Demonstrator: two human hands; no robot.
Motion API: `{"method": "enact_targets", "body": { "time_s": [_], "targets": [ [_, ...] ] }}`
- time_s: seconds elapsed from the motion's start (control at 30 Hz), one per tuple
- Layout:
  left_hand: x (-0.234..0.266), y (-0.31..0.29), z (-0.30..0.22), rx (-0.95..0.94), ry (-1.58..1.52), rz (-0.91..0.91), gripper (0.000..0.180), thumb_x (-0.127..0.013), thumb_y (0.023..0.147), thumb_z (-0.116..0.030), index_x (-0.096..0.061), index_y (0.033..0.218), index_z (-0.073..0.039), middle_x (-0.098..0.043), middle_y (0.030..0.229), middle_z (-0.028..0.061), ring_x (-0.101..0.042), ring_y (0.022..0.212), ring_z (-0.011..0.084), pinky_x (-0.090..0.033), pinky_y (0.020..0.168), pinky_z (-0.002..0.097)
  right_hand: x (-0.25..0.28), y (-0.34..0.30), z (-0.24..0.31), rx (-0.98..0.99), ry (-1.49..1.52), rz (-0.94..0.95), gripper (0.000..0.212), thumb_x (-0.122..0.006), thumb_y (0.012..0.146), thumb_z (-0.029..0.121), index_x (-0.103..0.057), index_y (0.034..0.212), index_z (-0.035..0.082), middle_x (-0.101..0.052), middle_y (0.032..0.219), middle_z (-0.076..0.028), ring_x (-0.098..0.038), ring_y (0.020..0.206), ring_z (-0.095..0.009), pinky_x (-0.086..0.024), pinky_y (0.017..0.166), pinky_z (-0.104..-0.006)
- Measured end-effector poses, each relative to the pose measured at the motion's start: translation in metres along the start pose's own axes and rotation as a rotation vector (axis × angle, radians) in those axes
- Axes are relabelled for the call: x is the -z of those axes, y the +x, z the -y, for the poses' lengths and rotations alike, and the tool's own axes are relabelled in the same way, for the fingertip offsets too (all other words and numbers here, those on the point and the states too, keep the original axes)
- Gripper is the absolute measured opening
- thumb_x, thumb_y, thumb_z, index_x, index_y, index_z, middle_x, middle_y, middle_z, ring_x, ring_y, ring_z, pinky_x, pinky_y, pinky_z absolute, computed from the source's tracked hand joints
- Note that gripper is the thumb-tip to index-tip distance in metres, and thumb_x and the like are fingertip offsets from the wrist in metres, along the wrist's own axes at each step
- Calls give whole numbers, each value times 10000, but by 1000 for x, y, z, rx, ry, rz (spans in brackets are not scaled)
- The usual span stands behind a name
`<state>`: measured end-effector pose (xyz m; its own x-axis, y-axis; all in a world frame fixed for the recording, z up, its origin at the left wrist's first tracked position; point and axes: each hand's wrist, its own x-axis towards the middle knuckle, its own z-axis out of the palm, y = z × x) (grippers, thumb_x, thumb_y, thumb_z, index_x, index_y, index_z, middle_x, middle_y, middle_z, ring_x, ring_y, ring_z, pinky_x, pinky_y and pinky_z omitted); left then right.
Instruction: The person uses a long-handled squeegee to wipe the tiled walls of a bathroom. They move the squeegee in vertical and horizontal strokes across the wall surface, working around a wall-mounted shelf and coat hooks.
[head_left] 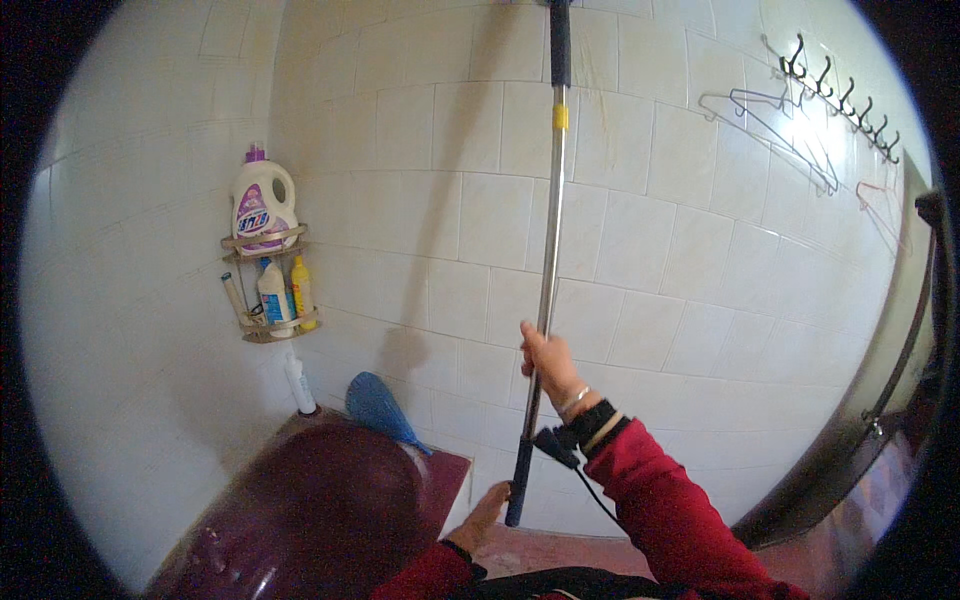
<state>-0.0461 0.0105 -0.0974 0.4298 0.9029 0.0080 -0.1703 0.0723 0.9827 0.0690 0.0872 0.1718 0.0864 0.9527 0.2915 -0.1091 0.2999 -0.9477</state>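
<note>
A long silver telescopic pole [554, 210] stands slightly tilted before the tiled wall. It has a yellow collar [560, 117], a black sleeve [561, 45] above that and a black grip [520, 475] at its lower end. The pole's top runs out of view, so whatever is fixed there is hidden. My right hand [553, 366] is closed around the metal shaft above the lower grip. My left hand [487, 514] reaches up beside that grip with its fingers stretched out, the fingertips at or against it.
A corner rack [270, 334] on the left carries a large white detergent bottle [262, 205] and smaller bottles. Below lie a dark red tub [300, 500], a white bottle [299, 385] and a blue paddle-shaped thing [383, 408]. Hooks [845, 100] with wire hangers [785, 130] are at upper right.
</note>
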Motion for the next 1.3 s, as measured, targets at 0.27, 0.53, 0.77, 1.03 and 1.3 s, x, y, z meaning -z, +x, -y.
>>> {"method": "enact_targets", "body": {
  "time_s": [0.27,0.53,0.77,1.03,1.3],
  "targets": [
    [-15,38,-107,-174,-41,132,322,-559,811,-296,-523,947,-6,-549,753,51,-526,671,139,-428,648,289,-37,52,141,203,-75,-87,406,-593,765,379,-442,641,22,-397,499,-31,-420,389,-165,-352,350,-298],
    [4,4,-85,-152,-70,126,278,-567,799,-325,-515,797,-52,-487,620,-9,-455,564,85,-364,517,225,-38,58,143,506,-407,-57,445,-450,822,445,-445,731,9,-432,477,-52,-465,370,-164,-387,353,-299],
    [33,-115,24,128,304,-60,414,-485,805,-471,-519,677,-79,-470,538,-10,-443,483,105,-347,446,280,-40,-80,-40,126,-293,54,346,-442,861,357,-418,744,32,-475,484,-56,-502,403,-158,-418,371,-293],
    [15,-13,-199,-162,411,-52,580,-437,746,-625,-470,515,-94,-444,430,24,-431,368,131,-329,368,282,-69,81,219,565,-506,-92,311,-495,838,320,-401,749,37,-477,508,-77,-495,395,-171,-394,339,-318],
    [-14,17,-305,-360,222,59,545,-435,769,-596,-470,610,-76,-505,511,63,-482,428,141,-360,388,289,-61,99,272,927,-776,-212,655,-531,732,73,-108,1228,0,-526,749,-226,-574,593,-306,-462,463,-385]
  ]
}}
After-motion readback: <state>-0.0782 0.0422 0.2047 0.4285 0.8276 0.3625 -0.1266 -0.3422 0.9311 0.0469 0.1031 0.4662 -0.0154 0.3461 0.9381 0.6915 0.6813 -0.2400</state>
